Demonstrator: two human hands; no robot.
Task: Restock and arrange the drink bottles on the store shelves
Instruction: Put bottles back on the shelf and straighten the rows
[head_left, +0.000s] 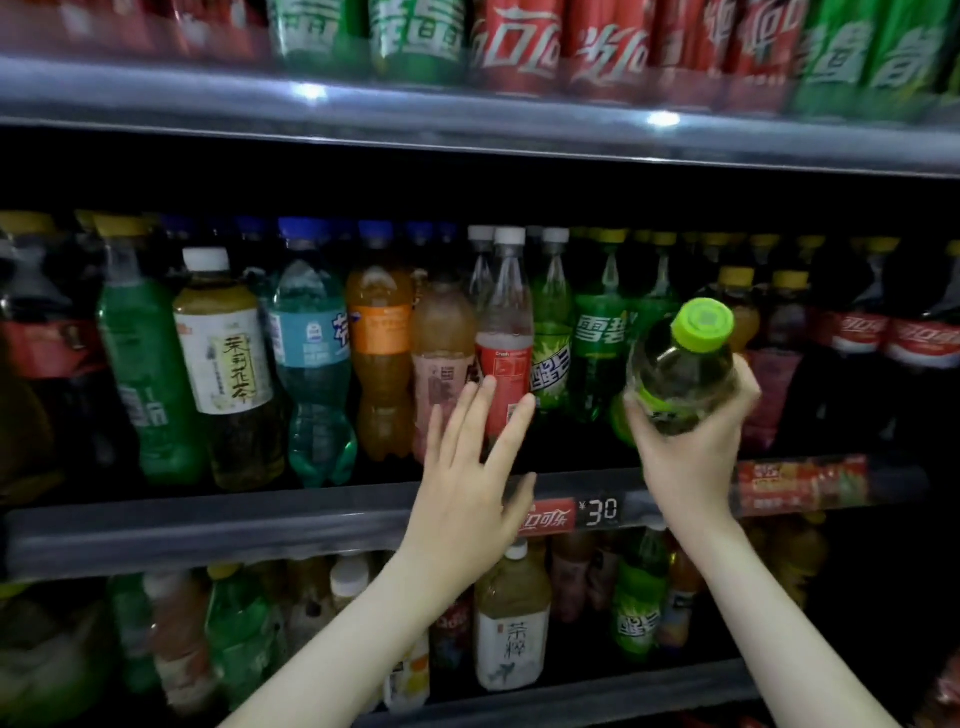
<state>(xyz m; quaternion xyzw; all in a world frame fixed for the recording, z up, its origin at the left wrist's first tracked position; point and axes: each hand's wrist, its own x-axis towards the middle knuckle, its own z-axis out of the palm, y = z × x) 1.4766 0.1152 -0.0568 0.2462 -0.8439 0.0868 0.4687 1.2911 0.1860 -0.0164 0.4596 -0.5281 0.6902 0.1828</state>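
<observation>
Above shelf edge (260, 525): right hand (691, 447) grips green-capped bottle (685, 358); left hand (462, 493) fingers (511, 431) straight, at red-label bottle (506, 364).

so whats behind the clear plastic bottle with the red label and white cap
A second white-capped clear bottle; only its cap and neck show, the rest covered. Deeper rows are dark.

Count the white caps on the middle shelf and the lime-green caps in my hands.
White caps: 4
Lime-green caps, on the bottle in the right hand: 1
Total: 5
</observation>
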